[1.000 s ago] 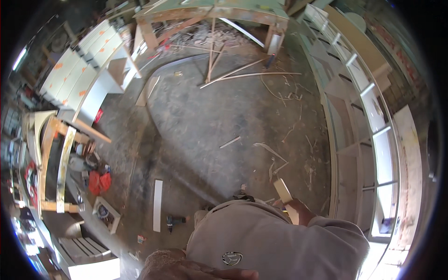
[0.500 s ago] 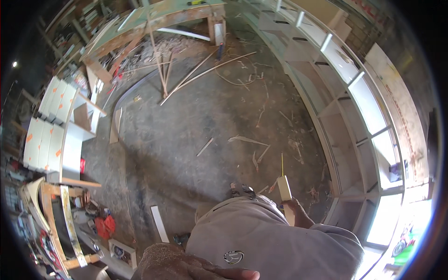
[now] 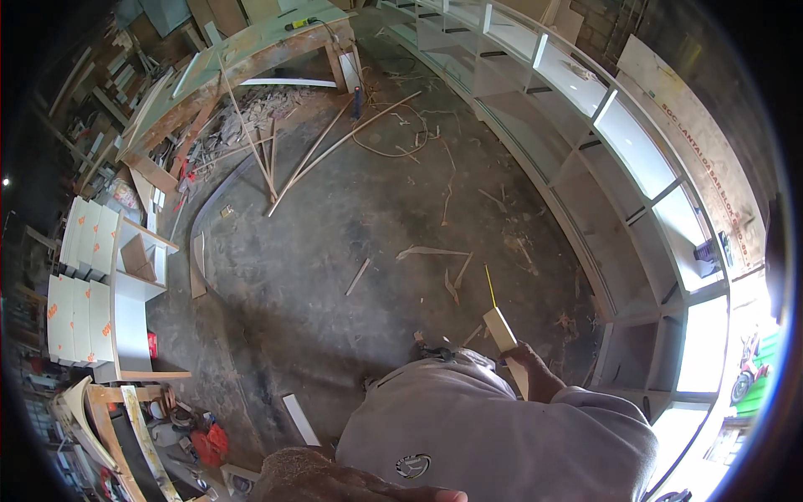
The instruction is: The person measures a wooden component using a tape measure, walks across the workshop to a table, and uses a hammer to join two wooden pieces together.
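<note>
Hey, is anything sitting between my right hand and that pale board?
Nothing visible: the right hand grips the pale board directly at its edge, though the palm side is hidden. A thin yellow strip shows beyond the board's far end, clear of the fingers.

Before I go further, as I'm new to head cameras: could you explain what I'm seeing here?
There's no machine, just a person working bare-handed. The view comes from the left of two wide fisheye cameras worn on the head, looking down, so straight edges bend. The right hand grips a pale board; a thin yellow strip shows beyond its far end. The left hand is near the camera at the lower edge; I can't tell whether it holds anything. Thin wooden strips and a white board lie on the floor.
</note>
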### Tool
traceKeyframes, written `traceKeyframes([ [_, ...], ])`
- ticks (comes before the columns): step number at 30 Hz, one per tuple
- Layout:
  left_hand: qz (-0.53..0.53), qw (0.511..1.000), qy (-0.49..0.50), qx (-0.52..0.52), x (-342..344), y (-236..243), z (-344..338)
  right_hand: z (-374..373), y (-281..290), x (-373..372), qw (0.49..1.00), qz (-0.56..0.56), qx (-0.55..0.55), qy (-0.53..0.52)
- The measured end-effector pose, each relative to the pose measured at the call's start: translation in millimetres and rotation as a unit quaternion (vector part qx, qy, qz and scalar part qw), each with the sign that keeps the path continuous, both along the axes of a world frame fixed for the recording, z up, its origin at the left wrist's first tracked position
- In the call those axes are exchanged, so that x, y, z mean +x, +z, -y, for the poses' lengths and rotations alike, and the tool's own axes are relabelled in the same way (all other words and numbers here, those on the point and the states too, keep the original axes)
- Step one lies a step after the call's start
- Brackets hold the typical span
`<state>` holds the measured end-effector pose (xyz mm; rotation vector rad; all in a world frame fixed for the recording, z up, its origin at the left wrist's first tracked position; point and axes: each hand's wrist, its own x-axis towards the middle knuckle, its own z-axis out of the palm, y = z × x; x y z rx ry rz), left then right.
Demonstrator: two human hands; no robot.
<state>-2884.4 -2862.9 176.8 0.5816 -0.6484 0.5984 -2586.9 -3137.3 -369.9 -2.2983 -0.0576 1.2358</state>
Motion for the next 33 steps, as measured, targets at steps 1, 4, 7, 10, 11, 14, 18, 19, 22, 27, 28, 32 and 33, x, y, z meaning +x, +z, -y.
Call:
traceKeyframes([
  [1, 0.043, 0.999, 0.012, -0.006, 3, -5, 1, 0, 1, -2, 0.999, 0.015, -0.024, 0.014],
  [4, 0.007, 0.999, -0.031, 0.018, -8, -8, 2, 5, -3, -6, 0.999, 0.021, -0.048, 0.007],
  [7, -0.038, 0.996, -0.047, -0.069, 4, 5, 7, 7, -1, -4, 0.999, 0.008, -0.030, 0.020],
  [10, -0.055, 0.995, -0.085, 0.025, 14, 6, -8, 12, -1, 0, 0.999, 0.003, -0.014, 0.039],
  [11, -0.055, 0.992, -0.098, 0.050, 17, 4, -18, 15, -4, -1, 0.999, 0.008, -0.014, 0.030],
  [14, -0.053, 0.984, -0.124, 0.116, 31, 0, -28, 32, -15, 0, 1.000, -0.003, 0.005, -0.002],
  [18, -0.032, 0.974, -0.152, 0.167, 53, -6, -29, 36, 5, -5, 0.999, 0.020, 0.020, -0.017],
  [19, -0.027, 0.972, -0.156, 0.173, 56, -11, -28, 30, 13, -6, 0.999, 0.028, 0.015, -0.003],
  [22, -0.013, 0.963, -0.167, 0.212, 66, -11, -27, 32, 10, -5, 0.999, 0.034, 0.004, 0.001],
  [27, 0.032, 0.969, -0.122, 0.211, 81, -29, -31, 37, 3, -11, 1.000, 0.011, -0.019, 0.004],
  [28, 0.044, 0.980, -0.092, 0.170, 86, -27, -28, 35, 4, -10, 1.000, 0.005, -0.024, 0.005],
  [32, -0.061, 0.957, -0.234, 0.161, 98, 0, -37, 47, -20, -7, 0.999, 0.003, -0.029, 0.023],
  [33, -0.062, 0.959, -0.223, 0.164, 93, -2, -39, 46, -25, -5, 0.999, -0.001, -0.030, 0.044],
])
